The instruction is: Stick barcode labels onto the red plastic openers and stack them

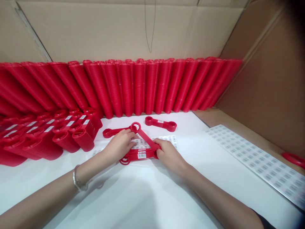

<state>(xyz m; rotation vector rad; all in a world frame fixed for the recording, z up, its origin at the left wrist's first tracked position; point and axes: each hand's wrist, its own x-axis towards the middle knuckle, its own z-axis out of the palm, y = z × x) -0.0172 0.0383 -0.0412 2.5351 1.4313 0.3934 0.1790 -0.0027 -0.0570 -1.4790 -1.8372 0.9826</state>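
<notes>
My right hand (pixel 170 156) is closed around one end of a red plastic bar with ring ends (pixel 145 136), which slants up to the left. Below it lie more red ring-ended bars (pixel 133 156), stacked, with white barcode labels on them; their right ends meet my right fingers. My left hand (pixel 122 143) is over a sheet of barcode labels (pixel 170 140), thumb and fingers apart, beside the raised bar. Whether its fingertips touch the sheet is hard to tell. Just behind the left fingers lies another red bar (pixel 111 132), partly hidden.
One labelled red bar (pixel 160 123) lies behind the hands. Tall stacks of red pieces (pixel 140 86) line the cardboard wall (pixel 107 31). Shorter labelled stacks (pixel 69 133) stand left. A long barcode label sheet (pixel 257 159) lies right on the white surface (pixel 133 197), with a red piece (pixel 294 159) beyond.
</notes>
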